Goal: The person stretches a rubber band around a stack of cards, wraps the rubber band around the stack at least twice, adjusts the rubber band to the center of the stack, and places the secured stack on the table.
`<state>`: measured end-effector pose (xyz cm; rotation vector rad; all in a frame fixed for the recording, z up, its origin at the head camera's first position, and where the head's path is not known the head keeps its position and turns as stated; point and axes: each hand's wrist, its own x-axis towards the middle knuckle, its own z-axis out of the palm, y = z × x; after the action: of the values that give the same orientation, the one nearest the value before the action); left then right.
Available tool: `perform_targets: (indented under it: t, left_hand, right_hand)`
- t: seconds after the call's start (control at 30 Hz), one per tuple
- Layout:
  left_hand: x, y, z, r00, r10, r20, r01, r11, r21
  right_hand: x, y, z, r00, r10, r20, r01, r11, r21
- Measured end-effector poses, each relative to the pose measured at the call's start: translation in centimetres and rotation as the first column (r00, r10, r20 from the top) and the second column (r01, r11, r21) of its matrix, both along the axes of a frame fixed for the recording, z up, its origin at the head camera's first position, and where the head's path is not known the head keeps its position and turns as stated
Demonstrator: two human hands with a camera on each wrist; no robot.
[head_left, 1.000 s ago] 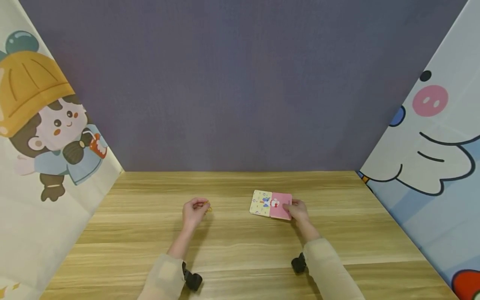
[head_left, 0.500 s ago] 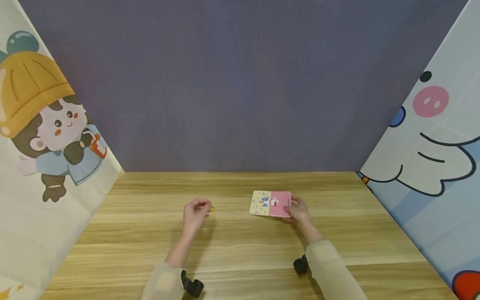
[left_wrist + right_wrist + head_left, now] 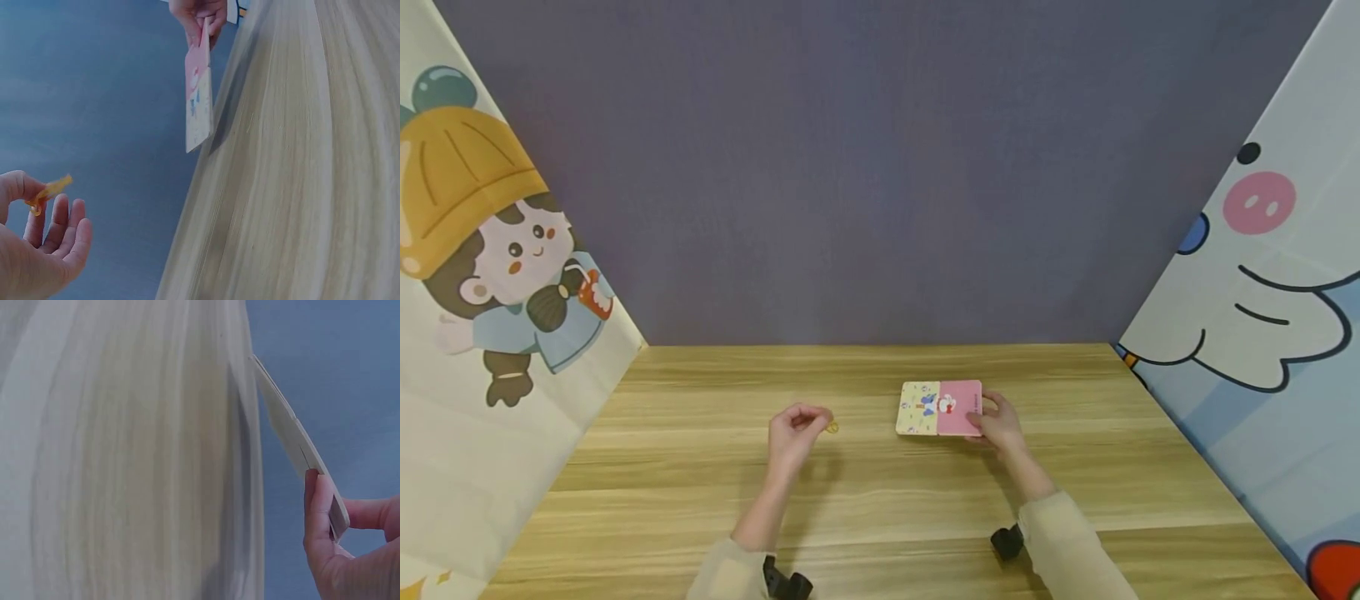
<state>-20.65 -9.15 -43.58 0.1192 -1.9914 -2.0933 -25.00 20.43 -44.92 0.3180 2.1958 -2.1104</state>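
Note:
My left hand pinches a small, translucent yellow-orange piece between thumb and index finger; the other fingers are loosely bent in the left wrist view. Its exact kind is too small to tell. On the right, my right hand grips a thin, small notebook by its right edge, thumb on top and fingers underneath. It lies spread flat, with a pink half and a yellow patterned half and a cartoon print across the seam. The right wrist view shows its pale underside and edge, raised above the table. A gap separates the two hands.
Both hands are over a wood-grain table. A dark grey-blue panel rises at its back edge, and cartoon-printed sheets flank the sides. Black wrist cameras sit at both sleeves.
The left hand has moved slightly right and toward me, and more of the yellow-orange piece shows beyond its fingertips. The notebook has shifted slightly left and levelled out in the right hand.

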Motion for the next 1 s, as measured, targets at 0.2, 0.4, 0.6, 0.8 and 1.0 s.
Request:
perform_targets:
  t: [0.2, 0.4, 0.6, 0.8, 1.0]
  left_hand:
    - [0.3, 0.4, 0.1, 1.000, 0.031, -0.004, -0.031, 0.995, 0.091]
    - [0.5, 0.4, 0.4, 0.998, 0.026, 0.054, -0.030, 0.996, 0.081]
    - [0.7, 0.4, 0.5, 0.995, -0.011, 0.104, 0.002, 0.996, 0.085]
    - [0.7, 0.4, 0.3, 0.996, -0.047, 0.081, 0.041, 0.997, 0.069]
    - [-0.7, -0.1, -2.9, 0.988, -0.124, -0.092, 0.133, 0.986, 0.105]
  right_hand:
    - [0.9, -0.2, 0.7, 0.999, 0.013, -0.030, -0.014, 1.000, -0.018]
    - [1.6, -0.2, 1.1, 0.998, 0.017, -0.056, -0.018, 0.999, -0.028]
    - [2.4, 0.0, 1.5, 0.998, 0.022, -0.065, -0.025, 0.999, -0.048]
    - [2.8, 0.1, 1.5, 0.998, 0.023, -0.055, -0.027, 0.997, -0.069]
    - [3.1, 0.3, 1.6, 0.999, 0.024, -0.040, -0.027, 0.995, -0.094]
